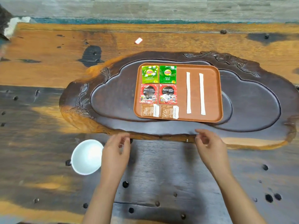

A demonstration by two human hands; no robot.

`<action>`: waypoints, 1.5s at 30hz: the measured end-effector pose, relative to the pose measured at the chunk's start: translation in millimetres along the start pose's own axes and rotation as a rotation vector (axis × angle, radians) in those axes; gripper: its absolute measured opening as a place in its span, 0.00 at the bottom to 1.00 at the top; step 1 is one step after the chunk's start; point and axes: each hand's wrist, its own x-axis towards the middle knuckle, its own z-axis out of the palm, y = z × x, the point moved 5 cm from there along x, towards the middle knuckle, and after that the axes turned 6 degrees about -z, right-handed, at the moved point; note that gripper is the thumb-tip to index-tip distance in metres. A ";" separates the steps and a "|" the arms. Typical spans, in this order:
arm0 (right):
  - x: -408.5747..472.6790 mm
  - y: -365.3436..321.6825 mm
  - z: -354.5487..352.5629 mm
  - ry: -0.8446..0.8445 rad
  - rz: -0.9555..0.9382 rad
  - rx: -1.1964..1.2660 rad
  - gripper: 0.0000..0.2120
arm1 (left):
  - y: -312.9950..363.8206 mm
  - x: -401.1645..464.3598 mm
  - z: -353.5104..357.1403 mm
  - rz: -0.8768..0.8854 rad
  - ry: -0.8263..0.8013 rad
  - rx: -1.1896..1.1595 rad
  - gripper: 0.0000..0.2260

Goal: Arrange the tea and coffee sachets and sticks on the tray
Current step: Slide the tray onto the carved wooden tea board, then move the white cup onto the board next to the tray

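Observation:
A brown rectangular tray [212, 94] rests on a dark carved wooden slab [113, 97]. On its left half lie two green Lipton tea sachets [150, 74] [168, 74], below them two red Nescafe coffee sachets [148, 93] [168, 94], and at the front two brown sugar packets [149, 111] [169, 112]. Two long white sticks [188, 92] [202, 94] lie side by side on the right half. My left hand [115, 152] and my right hand [210, 147] hover at the slab's near edge, fingers loosely curled and apart, holding nothing.
A white bowl [87, 156] stands on the wooden table just left of my left hand. A small white scrap [138, 40] lies on the table beyond the slab. The table [48, 70] has several dark holes.

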 end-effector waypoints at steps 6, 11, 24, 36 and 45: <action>-57.9 -27.7 55.7 -0.140 -0.275 -0.212 0.13 | -36.0 -32.6 -34.8 0.178 -0.012 0.365 0.15; -66.5 -38.9 87.8 -0.198 -0.560 -0.430 0.17 | -79.6 -8.6 -80.7 0.156 0.066 0.535 0.18; -63.3 -7.1 135.8 -0.502 -0.623 -0.727 0.26 | -173.0 -0.8 -102.3 -0.315 -0.119 -0.077 0.05; -61.0 1.0 140.7 -0.560 -0.703 -0.667 0.28 | -189.4 2.9 -82.7 -0.525 -0.229 -0.612 0.10; -56.2 1.4 141.1 -0.545 -0.728 -0.588 0.29 | -134.8 47.6 -87.5 -0.364 -0.264 -0.762 0.14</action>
